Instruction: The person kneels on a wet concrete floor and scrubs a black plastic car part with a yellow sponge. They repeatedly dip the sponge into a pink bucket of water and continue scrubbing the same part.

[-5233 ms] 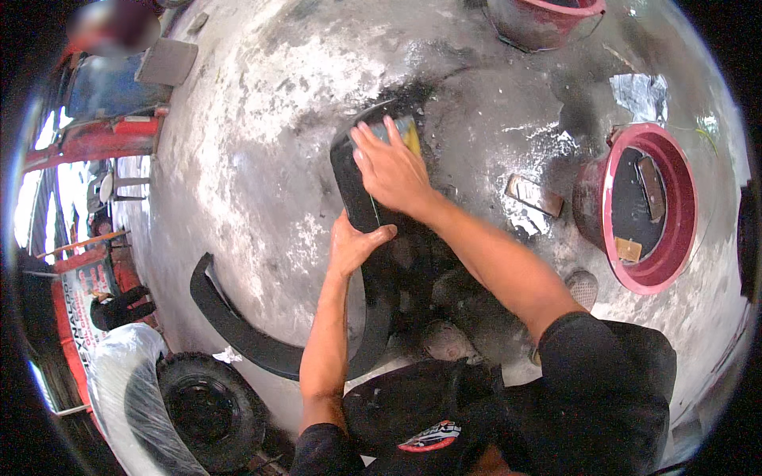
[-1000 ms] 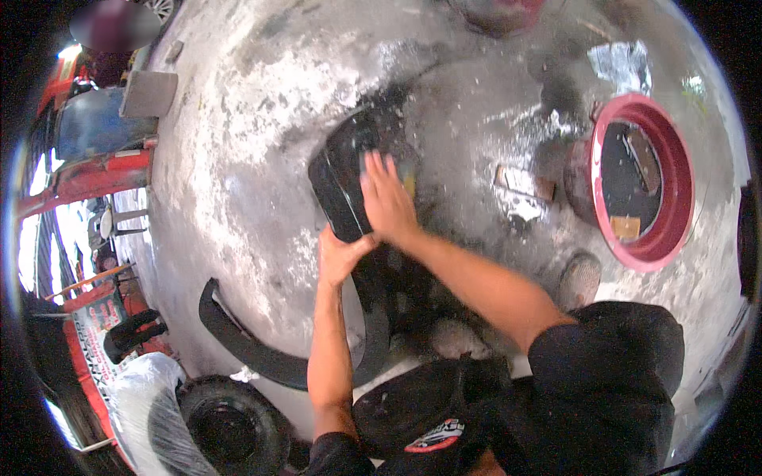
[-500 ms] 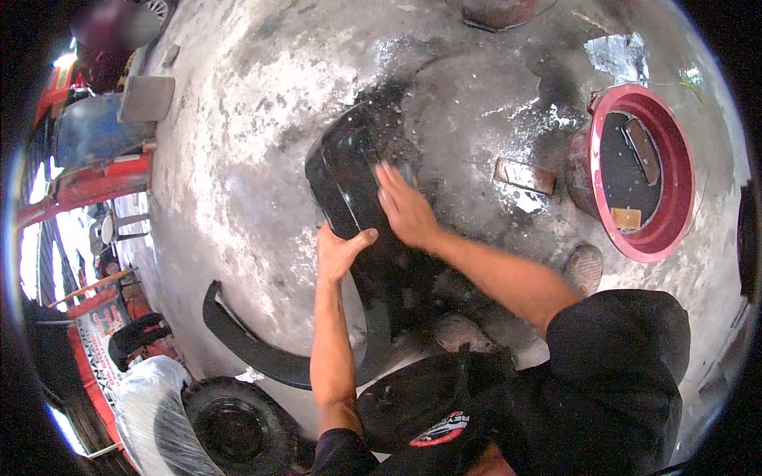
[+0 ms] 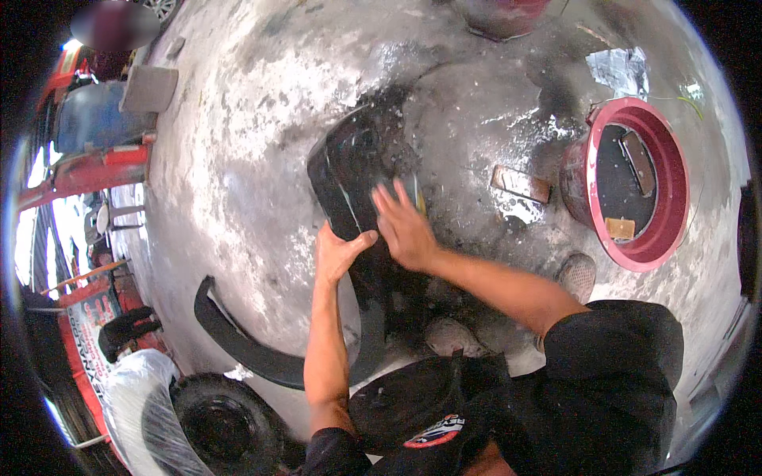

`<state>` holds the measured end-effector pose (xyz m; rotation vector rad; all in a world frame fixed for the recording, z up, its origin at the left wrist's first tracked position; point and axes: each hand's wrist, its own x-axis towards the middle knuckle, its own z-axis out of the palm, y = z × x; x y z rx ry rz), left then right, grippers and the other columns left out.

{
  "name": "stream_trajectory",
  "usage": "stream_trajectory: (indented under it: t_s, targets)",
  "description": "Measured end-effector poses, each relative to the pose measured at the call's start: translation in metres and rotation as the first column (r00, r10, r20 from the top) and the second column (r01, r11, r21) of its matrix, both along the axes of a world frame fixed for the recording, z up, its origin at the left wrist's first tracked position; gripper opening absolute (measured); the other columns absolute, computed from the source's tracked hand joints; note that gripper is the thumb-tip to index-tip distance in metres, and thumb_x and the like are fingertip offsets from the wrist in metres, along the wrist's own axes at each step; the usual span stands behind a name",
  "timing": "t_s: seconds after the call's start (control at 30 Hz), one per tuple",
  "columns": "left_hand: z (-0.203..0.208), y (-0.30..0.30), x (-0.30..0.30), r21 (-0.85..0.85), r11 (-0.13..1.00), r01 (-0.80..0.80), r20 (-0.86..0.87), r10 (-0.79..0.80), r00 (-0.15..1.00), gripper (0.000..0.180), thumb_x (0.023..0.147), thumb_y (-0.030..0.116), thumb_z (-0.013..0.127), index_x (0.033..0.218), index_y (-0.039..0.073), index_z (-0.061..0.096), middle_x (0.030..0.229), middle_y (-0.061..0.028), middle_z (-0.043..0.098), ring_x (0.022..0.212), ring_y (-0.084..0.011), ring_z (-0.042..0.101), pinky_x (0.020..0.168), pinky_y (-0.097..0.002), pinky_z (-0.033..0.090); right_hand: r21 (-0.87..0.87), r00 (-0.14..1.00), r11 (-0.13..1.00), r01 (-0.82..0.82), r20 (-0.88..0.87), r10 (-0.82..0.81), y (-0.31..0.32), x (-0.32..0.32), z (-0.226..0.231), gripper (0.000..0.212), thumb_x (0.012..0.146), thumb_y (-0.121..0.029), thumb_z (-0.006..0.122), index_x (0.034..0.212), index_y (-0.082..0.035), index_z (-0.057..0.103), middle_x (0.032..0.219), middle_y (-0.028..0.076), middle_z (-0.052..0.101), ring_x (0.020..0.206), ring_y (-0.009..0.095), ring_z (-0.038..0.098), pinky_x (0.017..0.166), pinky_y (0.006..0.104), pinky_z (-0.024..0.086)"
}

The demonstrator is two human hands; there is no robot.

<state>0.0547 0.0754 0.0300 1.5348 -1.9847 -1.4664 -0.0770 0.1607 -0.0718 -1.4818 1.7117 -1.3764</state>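
Where the mottled concrete floor [image 4: 246,182] spreads around the black panel [image 4: 341,176], a curved black strip [image 4: 254,353] lies below and to the panel's left; whether the two are joined cannot be told. A pink basin [image 4: 676,186] with dark liquid in it stands well to the panel's right, and a tyre [image 4: 218,424] is well below and to its left, past the strip.

The panel itself is at the middle, just beyond the left hand [image 4: 339,252], which is clamped on its near end — thumb over the top, the other fingers mostly hidden by the edge. The right hand [image 4: 406,230] is at the panel's right side, palm down, its fingers straight, a little spread and slightly blurred; the panel lies just left of those fingertips. A small yellow-edged thing [image 4: 421,205] shows beyond this hand, right of the panel — too unclear to tell whether the fingers grip it.

Right of the panel, between it and the basin, a brown block [image 4: 520,184] lies on the floor. Farther right, inside the basin, are a dark brown bar [image 4: 636,163] and a smaller tan piece [image 4: 620,229].
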Motion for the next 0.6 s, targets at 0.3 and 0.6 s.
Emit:
stream_trajectory:
  t_s: [0.3, 0.6]
  targets:
    - [-0.033, -0.013, 0.047, -0.019, 1.000, -0.013, 0.089, 0.014, 0.996, 0.044, 0.093, 0.040, 0.072, 0.108, -0.001, 0.067, 0.092, -0.0035, 0.070, 0.083, -0.0130, 0.061, 0.077, -0.0324, 0.051, -0.174, 0.950, 0.941, -0.290, -0.174, 0.260, -0.012, -0.025, 0.005, 0.047, 0.101, -0.022, 0.053, 0.145, -0.003, 0.050, 0.153, 0.017, 0.047, 0.146, 0.043, 0.035, 0.121, 0.0511, 0.028]
    - [-0.024, -0.001, 0.015, -0.152, 0.987, 0.042, 0.290, 0.003, 0.957, 0.049, 0.106, 0.044, 0.049, 0.099, -0.003, 0.061, 0.075, -0.0109, 0.055, 0.075, -0.0189, 0.047, 0.073, -0.0375, 0.046, 0.006, 0.994, 0.999, -0.032, -0.106, 0.032, -0.153, -0.046, 0.039, 0.048, 0.105, -0.029, 0.044, 0.141, 0.001, 0.052, 0.147, 0.020, 0.052, 0.141, 0.044, 0.041, 0.116, 0.0469, 0.037]
